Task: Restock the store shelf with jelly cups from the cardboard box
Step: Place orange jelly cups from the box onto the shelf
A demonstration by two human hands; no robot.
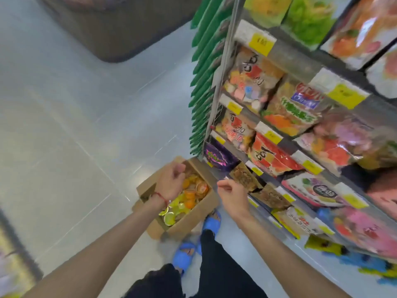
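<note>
An open cardboard box point(189, 220) stands on the floor by the foot of the store shelf point(300, 61). Several orange, yellow and green jelly cups point(189, 196) fill it. My left hand point(171, 181) hangs over the box's far left part with fingers loosely curled, holding nothing I can see. My right hand point(232, 194) hovers just right of the box, between it and the shelf, fingers also loosely curled and empty. The whole picture is motion-blurred.
The shelf on the right carries bags of sweets point(277, 108) on several tiers with yellow price tags point(261, 43). Green packets point(204, 82) hang down its end. My blue slippers point(184, 257) stand on the pale tiled floor point(75, 125). A dark bin point(111, 26) sits at the back.
</note>
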